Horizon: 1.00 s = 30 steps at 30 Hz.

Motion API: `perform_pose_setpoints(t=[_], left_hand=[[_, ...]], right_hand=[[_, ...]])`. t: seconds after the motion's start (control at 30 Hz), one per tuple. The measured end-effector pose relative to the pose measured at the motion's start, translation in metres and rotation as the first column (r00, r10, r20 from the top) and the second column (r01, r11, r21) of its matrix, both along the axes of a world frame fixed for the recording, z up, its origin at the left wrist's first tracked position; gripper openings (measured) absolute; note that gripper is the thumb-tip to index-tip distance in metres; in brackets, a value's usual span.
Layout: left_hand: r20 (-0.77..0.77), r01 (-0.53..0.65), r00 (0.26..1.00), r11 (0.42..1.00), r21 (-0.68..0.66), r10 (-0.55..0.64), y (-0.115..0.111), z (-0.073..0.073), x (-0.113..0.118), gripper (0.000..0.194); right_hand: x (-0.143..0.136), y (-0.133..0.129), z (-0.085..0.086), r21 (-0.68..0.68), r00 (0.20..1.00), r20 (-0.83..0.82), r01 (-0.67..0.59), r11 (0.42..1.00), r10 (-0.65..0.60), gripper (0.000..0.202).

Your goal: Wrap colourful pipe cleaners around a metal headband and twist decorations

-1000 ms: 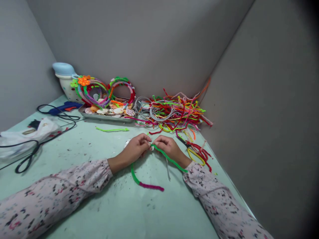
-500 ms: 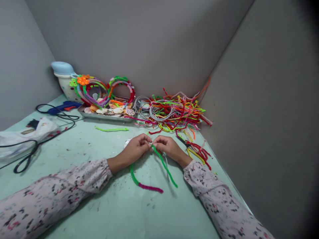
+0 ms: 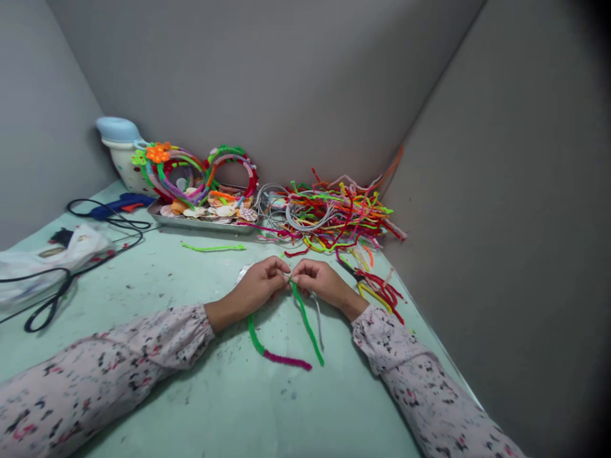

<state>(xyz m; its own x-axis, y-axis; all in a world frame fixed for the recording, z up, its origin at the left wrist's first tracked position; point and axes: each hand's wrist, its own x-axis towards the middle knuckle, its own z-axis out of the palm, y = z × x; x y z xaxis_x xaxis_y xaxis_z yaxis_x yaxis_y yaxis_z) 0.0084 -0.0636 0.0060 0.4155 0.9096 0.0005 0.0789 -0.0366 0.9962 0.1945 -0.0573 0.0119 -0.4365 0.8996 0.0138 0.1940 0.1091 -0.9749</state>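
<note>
My left hand (image 3: 263, 280) is closed in a pinch on a hair-band hoop, most of it hidden by my fingers. One arm of the hoop (image 3: 288, 361) shows below my left wrist, covered in green and then magenta fuzz. A bare grey wire end (image 3: 319, 321) hangs below my right hand (image 3: 317, 278), which pinches close beside the left. From between the fingertips a loose green pipe cleaner (image 3: 308, 324) trails down toward me. Exactly which finger grips the pipe cleaner and which the wire cannot be made out.
Behind the hands lie a metal tray (image 3: 205, 224) of shells with finished hair bands (image 3: 233, 152), and a heap of pipe cleaners (image 3: 353, 213). Scissors (image 3: 375, 297) rest by my right wrist. A blue glue gun (image 3: 112, 207), black cord (image 3: 64, 289) and plastic bag (image 3: 57, 264) are left.
The loose end of the green pipe cleaner has swung left and now hangs more steeply, uncovering the grey wire. Both hands stay pinched together in nearly the same spot.
</note>
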Motion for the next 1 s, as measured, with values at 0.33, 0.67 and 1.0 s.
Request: perform_pose_setpoints(t=[0.33,0.67,1.0], left_hand=[[0.038,-0.008,0.999,1.000,-0.026,0.009,0.0031,-0.0037,-0.0010,0.017],[-0.018,0.013,1.000,1.000,0.024,-0.013,0.0045,-0.0039,-0.0015,0.018],[-0.079,0.004,0.997,1.000,-0.012,-0.004,0.0047,-0.0034,-0.0022,0.016]], right_hand=[[-0.0027,-0.0035,-0.0049,0.226,0.992,0.119,0.016,0.974,-0.044,0.009],[-0.0021,-0.0039,-0.0034,0.281,0.982,0.164,0.045,0.959,-0.095,0.006],[0.0022,-0.0017,0.0008,-0.024,0.991,-0.098,0.091,0.996,-0.093,0.017]])
